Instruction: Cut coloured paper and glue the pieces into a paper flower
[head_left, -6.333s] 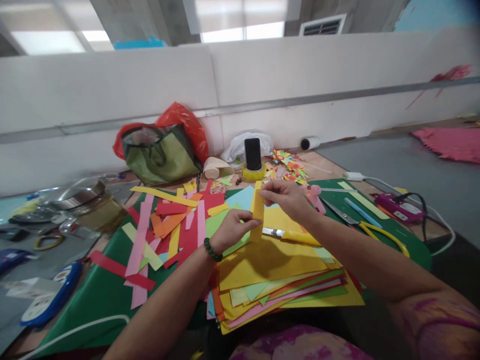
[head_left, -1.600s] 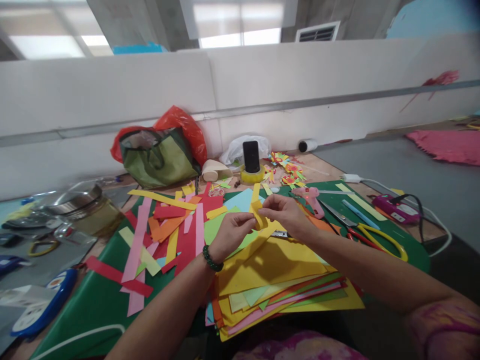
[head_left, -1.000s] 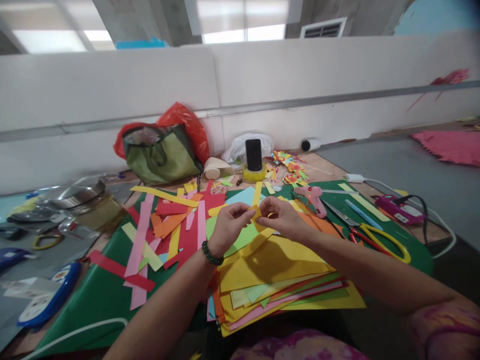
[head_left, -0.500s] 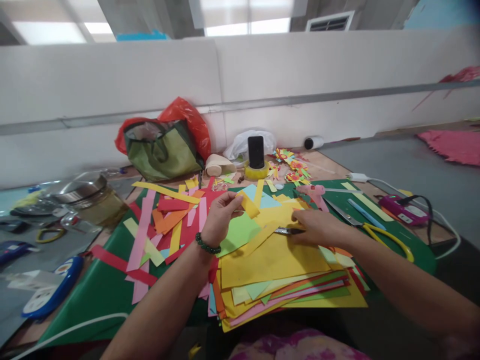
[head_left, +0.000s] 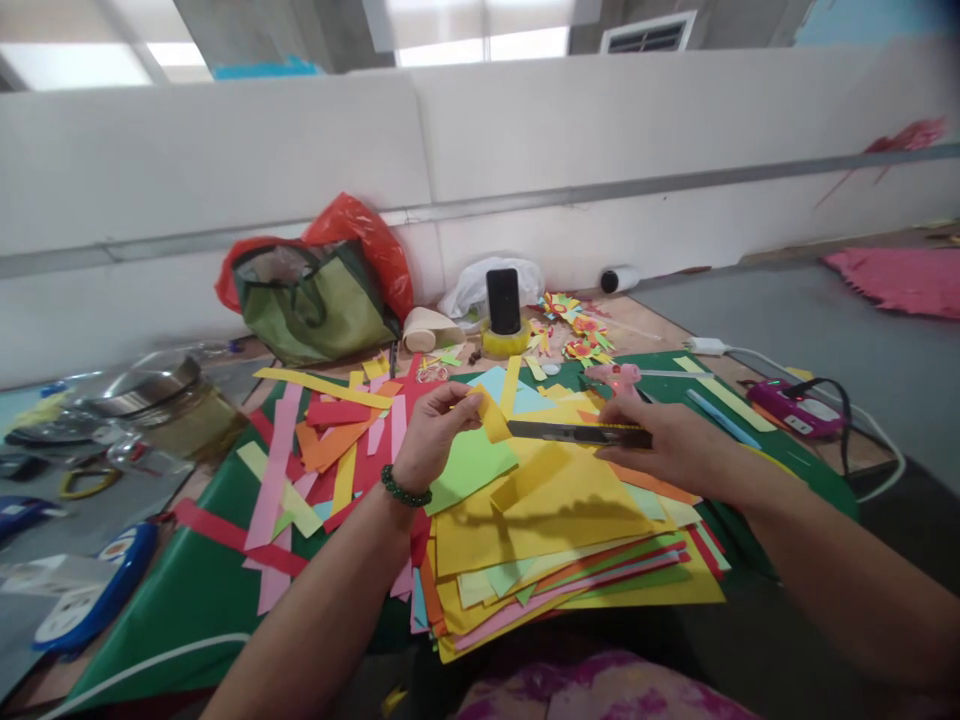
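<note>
My left hand (head_left: 442,425), wearing a dark green bead bracelet (head_left: 405,487), pinches a yellow paper strip (head_left: 491,412) between thumb and fingertips. In my right hand (head_left: 634,430) is a long, dark tool that looks like a utility knife (head_left: 574,432). Its narrow end points left and meets or overlaps the strip's edge; whether it touches cannot be made out. Below both hands lies a stack of coloured paper (head_left: 540,530) with yellow on top. A folded yellow piece (head_left: 525,485) rests there, and a light green sheet (head_left: 472,468) sits by my left wrist.
Paper strips (head_left: 277,480) cover the left of the green mat (head_left: 172,590). A pink glue gun (head_left: 619,376) and a blue stick (head_left: 720,418) lie on the right. Behind stand a phone (head_left: 503,302), paper flowers (head_left: 585,335) and a green bag (head_left: 315,305). A jar (head_left: 187,410) is left.
My right hand has lifted and moved slightly right, turning the knife-like tool into fuller view near the strip. A yellow piece now lies folded on the stack. The view has shifted slightly.
</note>
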